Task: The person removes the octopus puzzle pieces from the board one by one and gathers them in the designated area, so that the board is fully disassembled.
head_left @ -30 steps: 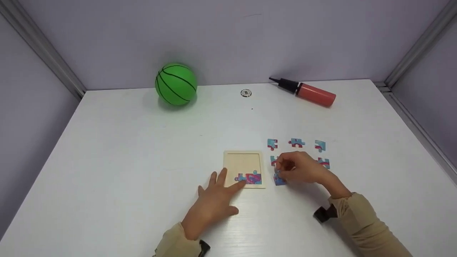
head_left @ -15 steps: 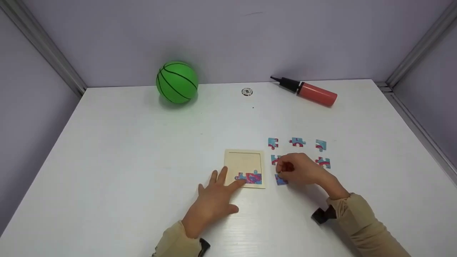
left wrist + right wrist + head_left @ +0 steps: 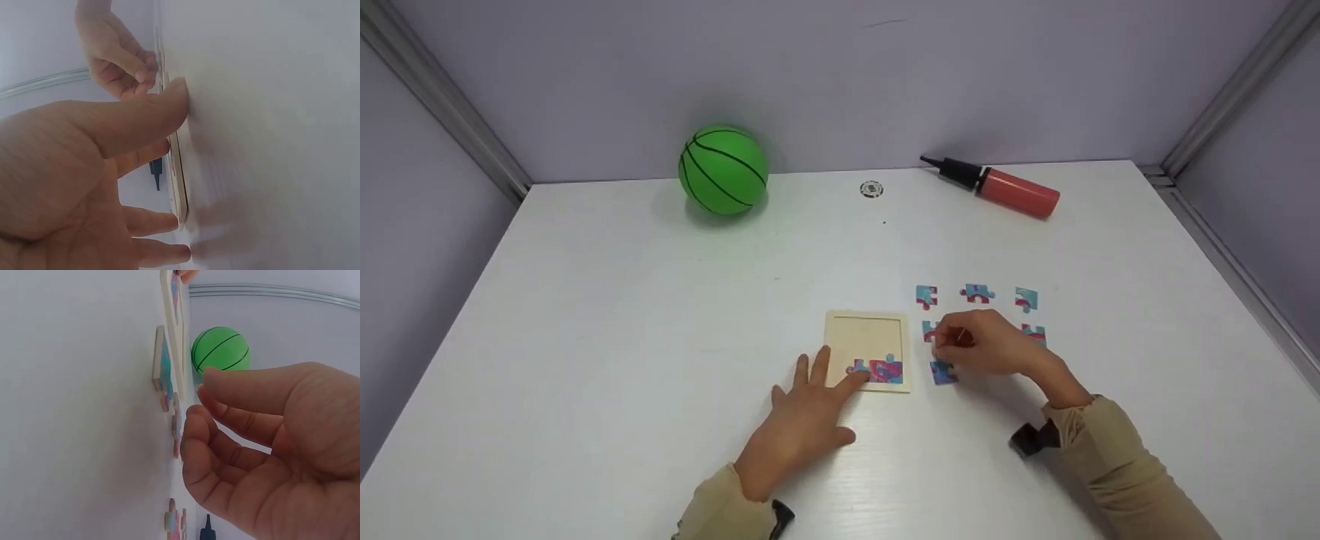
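My left hand [image 3: 799,424] rests with fingers spread on the lower left of a wooden puzzle tray [image 3: 840,330]; its index finger touches the joined jigsaw pieces [image 3: 889,370] along the tray's bottom. To the right, my right hand [image 3: 986,343] hovers over loose pieces, its fingers loosely curled. In the right wrist view, a small gap separates its thumb and index finger, and nothing shows between them. A blue-purple jigsaw piece [image 3: 941,373] lies below these fingertips, apart from them. The hand partly hides another jigsaw piece [image 3: 928,331] beside the tray.
Farther back lie a corner piece [image 3: 926,296], a middle piece [image 3: 977,293] and another corner piece [image 3: 1027,298]. One more piece [image 3: 1035,334] is right of my hand. Along the back wall are a green ball [image 3: 724,171], a round chip [image 3: 871,189] and a red hand pump [image 3: 1016,193].
The head view has shifted slightly. My left hand stays on the tray, and my right hand keeps hovering in nearly the same spot over the loose pieces.
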`<state>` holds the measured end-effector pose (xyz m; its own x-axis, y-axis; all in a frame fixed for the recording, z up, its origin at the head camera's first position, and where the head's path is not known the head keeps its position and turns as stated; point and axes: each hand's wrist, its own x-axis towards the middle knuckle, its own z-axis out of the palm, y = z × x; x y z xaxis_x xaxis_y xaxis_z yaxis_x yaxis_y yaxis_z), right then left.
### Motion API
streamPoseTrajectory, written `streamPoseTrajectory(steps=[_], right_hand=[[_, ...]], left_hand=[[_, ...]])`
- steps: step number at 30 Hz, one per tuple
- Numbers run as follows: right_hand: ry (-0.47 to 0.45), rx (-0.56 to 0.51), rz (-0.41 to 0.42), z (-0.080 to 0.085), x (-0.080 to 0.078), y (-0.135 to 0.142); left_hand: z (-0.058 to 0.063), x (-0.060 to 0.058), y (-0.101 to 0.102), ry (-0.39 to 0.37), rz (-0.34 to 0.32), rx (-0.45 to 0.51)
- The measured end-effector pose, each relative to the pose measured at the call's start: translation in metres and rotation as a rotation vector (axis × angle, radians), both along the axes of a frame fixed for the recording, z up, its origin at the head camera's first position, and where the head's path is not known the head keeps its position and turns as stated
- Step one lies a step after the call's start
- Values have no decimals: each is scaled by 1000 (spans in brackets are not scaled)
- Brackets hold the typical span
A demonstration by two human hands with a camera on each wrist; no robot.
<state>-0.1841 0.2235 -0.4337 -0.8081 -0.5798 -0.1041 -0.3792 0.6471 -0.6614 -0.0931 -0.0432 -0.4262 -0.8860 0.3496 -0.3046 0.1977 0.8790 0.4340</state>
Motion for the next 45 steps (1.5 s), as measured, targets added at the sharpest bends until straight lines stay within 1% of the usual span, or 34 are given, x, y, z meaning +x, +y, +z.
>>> streamPoseTrajectory(steps=[3, 7, 10, 13, 17, 22, 28, 35, 39, 45], right_hand=[[16, -15, 15, 5, -1, -9], [33, -33, 72, 9, -3, -23], [41, -42, 121, 10, -5, -37], [53, -53, 160, 12, -7, -53], [41, -52, 171, 12, -10, -70], [21, -18, 185, 8, -14, -84], [18, 22, 196, 3, -14, -88], [49, 21, 239, 2, -12, -88], [34, 27, 227, 2, -11, -89], [9, 19, 199, 2, -9, -92]], left_hand=[[1, 2, 1, 11, -22, -3], [1, 1, 9, -3, -42, -6], [1, -1, 15, -3, -60, -37], [1, -1, 16, 15, -96, -64], [0, -2, 16, 40, -131, -92], [0, -5, 17, 35, -127, -87], [-1, -6, 18, 38, -114, -107], [-1, -7, 19, 10, -114, -135], [-1, -7, 19, -6, -109, -138], [0, -7, 18, -7, -115, -146]])
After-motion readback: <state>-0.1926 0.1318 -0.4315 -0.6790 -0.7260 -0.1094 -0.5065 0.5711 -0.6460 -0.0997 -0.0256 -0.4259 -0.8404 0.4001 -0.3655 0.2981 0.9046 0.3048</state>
